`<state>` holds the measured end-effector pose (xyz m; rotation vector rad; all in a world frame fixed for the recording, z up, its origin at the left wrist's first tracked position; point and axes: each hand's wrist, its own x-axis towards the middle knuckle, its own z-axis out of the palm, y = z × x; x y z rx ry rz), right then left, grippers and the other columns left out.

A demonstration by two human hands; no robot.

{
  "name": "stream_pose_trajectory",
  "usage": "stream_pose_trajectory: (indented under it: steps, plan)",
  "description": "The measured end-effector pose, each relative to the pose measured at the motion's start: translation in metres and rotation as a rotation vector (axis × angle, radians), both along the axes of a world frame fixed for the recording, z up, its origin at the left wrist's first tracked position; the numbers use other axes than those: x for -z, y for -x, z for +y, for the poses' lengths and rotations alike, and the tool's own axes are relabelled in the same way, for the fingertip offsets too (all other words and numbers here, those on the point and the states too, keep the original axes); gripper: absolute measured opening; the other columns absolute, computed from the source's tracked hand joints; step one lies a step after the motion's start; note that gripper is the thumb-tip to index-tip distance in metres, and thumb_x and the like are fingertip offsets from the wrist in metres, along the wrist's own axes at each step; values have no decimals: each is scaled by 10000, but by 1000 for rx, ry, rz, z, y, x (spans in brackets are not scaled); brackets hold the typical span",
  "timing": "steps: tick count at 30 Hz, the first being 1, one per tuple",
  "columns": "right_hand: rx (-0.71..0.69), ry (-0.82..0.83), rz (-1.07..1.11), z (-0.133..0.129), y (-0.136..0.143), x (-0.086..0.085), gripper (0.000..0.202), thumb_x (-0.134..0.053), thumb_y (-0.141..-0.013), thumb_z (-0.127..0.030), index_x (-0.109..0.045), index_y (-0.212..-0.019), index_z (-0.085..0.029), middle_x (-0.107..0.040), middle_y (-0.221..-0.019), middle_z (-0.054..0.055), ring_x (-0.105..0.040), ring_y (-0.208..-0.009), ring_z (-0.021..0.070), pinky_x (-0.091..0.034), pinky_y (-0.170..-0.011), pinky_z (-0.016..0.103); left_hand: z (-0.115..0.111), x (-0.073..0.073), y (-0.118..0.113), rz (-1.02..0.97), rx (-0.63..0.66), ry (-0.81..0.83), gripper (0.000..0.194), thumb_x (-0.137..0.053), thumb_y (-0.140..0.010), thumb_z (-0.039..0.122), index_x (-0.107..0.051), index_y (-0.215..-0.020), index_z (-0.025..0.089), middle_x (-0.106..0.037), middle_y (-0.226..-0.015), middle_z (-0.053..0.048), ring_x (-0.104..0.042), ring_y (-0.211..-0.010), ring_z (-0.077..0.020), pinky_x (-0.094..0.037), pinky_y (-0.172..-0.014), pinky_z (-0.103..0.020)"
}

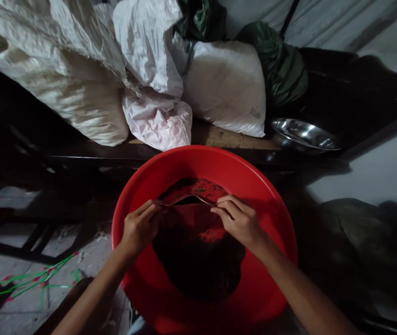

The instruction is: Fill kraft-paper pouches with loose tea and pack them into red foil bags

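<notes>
We are counting one red basin (275,223), one metal bowl (306,135) and one thin plastic bag (191,214) (see-through, so its lower outline is blurring into the dark loose material (198,270)). Our left hand (141,225) and right hand (240,219) are each pinching the bag's rim, fingers nearly closed. The bag is hanging between and below our hands, over the basin's inside, its mouth gaping slightly.

Forearms (95,281) extend from near left and near right, converging; left hand (140,226) and right hand (242,219) each pinched.
</notes>
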<state>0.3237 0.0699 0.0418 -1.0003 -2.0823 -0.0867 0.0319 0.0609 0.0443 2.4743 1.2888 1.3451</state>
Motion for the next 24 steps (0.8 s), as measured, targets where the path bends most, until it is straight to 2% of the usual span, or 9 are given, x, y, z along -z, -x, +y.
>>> stream_pose_trajectory:
  steps: [2, 4, 7, 10, 15, 17, 19, 21, 24]
  plan:
    - [22, 127, -26, -8, -2, 7, 167, -613, -1023, -211, -586, -858, -219, -666, -809, 24, -662, -751, 160, -560, -746, 292, 1, 7, -5, 2, 47, 70, 195, -547, -1010, 134, -667, -871, 199, -742, -849, -36, -721, -729, -115, -567, -681, -182]
    - [-9, 195, -46, -9, -4, 8, 203, -599, -1028, -214, -585, -826, -216, -652, -787, 21, -632, -730, 160, -549, -740, 302, 2, 8, -9, 36, 86, 88, 212, -535, -1014, 139, -677, -870, 202, -756, -896, -52, -724, -763, -132, -579, -710, -212]
    - [-13, 140, -74, -7, -8, -6, 200, -579, -1029, -186, -658, -846, -207, -691, -817, 35, -598, -794, 178, -534, -800, 334, 3, -4, -12, 81, 152, 16, 156, -591, -991, 129, -717, -968, 217, -775, -1122, -61, -734, -1027, -176, -594, -892, -272]
    - [36, 153, -86, -7, -12, -18, 165, -591, -1030, -201, -700, -906, -202, -727, -880, 40, -586, -890, 192, -522, -859, 344, 3, -9, -9, 86, 109, -5, 144, -602, -985, 122, -714, -971, 211, -767, -1192, -59, -739, -1054, -177, -592, -927, -279]
    - [46, 230, -168, -9, -16, -10, 101, -724, -952, -215, -670, -869, -192, -755, -1011, 38, -628, -1007, 217, -482, -958, 403, 1, 20, -3, 154, 45, 67, 139, -559, -1021, 160, -680, -958, 188, -771, -1155, -59, -762, -979, -169, -604, -880, -253]
    - [35, 154, -48, -10, -11, -15, 112, -695, -968, -208, -663, -864, -179, -753, -1073, 65, -639, -1034, 220, -484, -980, 415, -4, 26, -4, 144, 21, 100, 128, -557, -1025, 146, -675, -996, 188, -751, -1214, -62, -758, -1002, -158, -601, -877, -235]
    - [-75, 121, 34, -9, 0, -26, 137, -619, -1009, -176, -674, -884, -163, -750, -1020, 70, -656, -988, 189, -514, -962, 366, -9, 25, -7, 107, 21, 107, 114, -573, -1019, 135, -673, -995, 185, -727, -1276, -74, -751, -1044, -157, -598, -896, -230]
    - [-208, 245, -77, -4, 14, -38, 185, -563, -1025, -120, -701, -906, -152, -741, -913, 47, -676, -888, 158, -540, -881, 301, -12, 18, -9, 54, 33, 109, 112, -586, -1013, 126, -683, -1000, 182, -704, -1320, -91, -744, -1084, -155, -599, -915, -221]
    - [-260, 507, -429, 13, 34, -46, 145, -611, -1006, -147, -753, -1032, -142, -760, -997, 71, -715, -921, 192, -554, -856, 312, -8, 8, -8, 5, 107, 151, 140, -583, -1013, 118, -708, -1026, 181, -649, -1411, -118, -714, -1188, -169, -599, -972, -234]
